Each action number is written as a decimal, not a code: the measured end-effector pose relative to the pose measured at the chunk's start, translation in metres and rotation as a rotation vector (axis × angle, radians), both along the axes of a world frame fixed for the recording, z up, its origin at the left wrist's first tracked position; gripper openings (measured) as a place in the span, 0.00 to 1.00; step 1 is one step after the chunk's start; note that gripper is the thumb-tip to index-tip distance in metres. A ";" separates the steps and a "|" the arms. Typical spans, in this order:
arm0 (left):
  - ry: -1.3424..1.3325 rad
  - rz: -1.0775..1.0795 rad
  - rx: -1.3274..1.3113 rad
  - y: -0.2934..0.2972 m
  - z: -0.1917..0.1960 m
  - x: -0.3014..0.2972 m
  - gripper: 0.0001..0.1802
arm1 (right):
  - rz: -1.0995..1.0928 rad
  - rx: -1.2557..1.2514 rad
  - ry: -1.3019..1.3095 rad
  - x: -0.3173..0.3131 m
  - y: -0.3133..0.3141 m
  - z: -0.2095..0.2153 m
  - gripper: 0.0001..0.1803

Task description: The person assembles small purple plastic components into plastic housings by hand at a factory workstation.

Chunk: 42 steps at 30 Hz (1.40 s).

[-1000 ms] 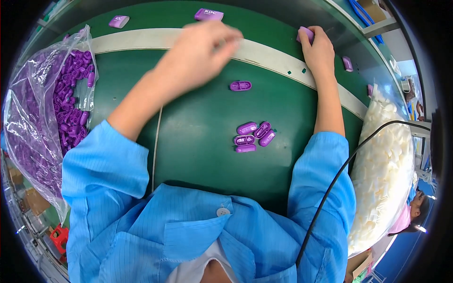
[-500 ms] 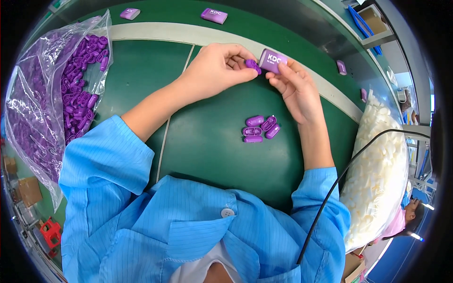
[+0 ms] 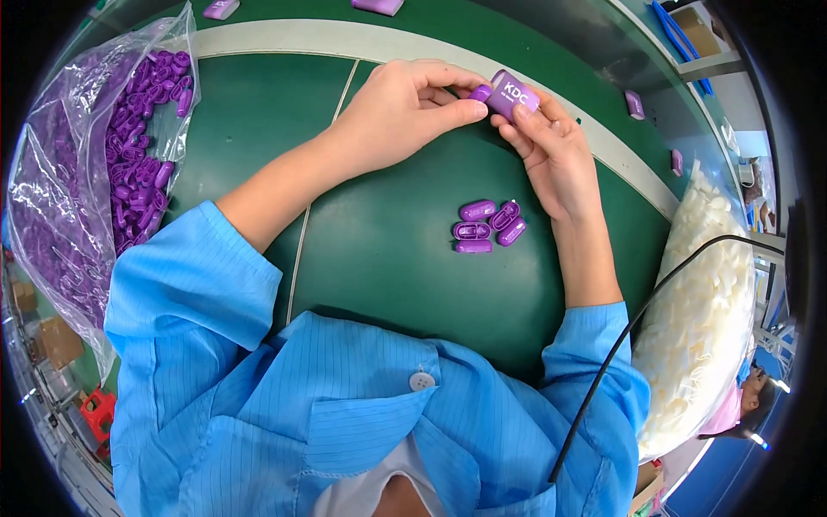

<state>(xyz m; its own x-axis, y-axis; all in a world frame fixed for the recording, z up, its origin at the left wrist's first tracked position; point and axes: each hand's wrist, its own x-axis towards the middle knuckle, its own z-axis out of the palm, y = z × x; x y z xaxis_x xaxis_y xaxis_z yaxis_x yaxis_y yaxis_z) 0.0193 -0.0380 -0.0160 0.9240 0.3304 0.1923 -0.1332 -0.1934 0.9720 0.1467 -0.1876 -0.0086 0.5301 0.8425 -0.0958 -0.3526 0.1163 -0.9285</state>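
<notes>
My left hand (image 3: pixel 405 108) pinches a small purple plastic cap (image 3: pixel 481 91) between thumb and fingers. In my right hand (image 3: pixel 556 151) is a flat purple plastic casing (image 3: pixel 510 96) with white print, gripped between thumb and fingers and tilted. The cap sits against the casing's left end; whether it is fitted in cannot be made out. Several loose purple caps (image 3: pixel 472 231) lie in a cluster on the green tabletop (image 3: pixel 370 250) below my right hand, some with their hollow side up.
At the left, a clear plastic bag (image 3: pixel 65 172) holds many purple caps. A bag of cream-coloured pieces (image 3: pixel 698 336) stands at the right, crossed by a black cable (image 3: pixel 594 379). Beyond the pale rail (image 3: pixel 284 36), purple casings (image 3: pixel 379 5) lie on a green strip.
My left hand has brought the cap against the casing's end, and its fingers now cover more of it. Both hands sit slightly higher and further right; the whole view has shifted a little.
</notes>
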 end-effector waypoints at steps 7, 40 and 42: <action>0.105 -0.027 -0.172 0.003 0.004 0.000 0.16 | -0.050 -0.051 -0.163 0.001 0.000 0.002 0.17; 0.007 0.098 0.244 -0.001 0.008 -0.008 0.16 | -0.029 -0.072 -0.329 -0.011 -0.001 0.007 0.16; 0.073 0.051 0.091 0.001 0.008 -0.006 0.15 | -0.031 -0.078 -0.361 -0.009 -0.001 0.007 0.16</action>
<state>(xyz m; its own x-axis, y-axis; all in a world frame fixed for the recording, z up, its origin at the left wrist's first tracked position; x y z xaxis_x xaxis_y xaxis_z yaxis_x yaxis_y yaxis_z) 0.0135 -0.0370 -0.0076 0.9192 0.3613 0.1564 -0.0503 -0.2861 0.9569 0.1375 -0.1888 -0.0011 0.5662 0.8233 0.0386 0.0022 0.0453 -0.9990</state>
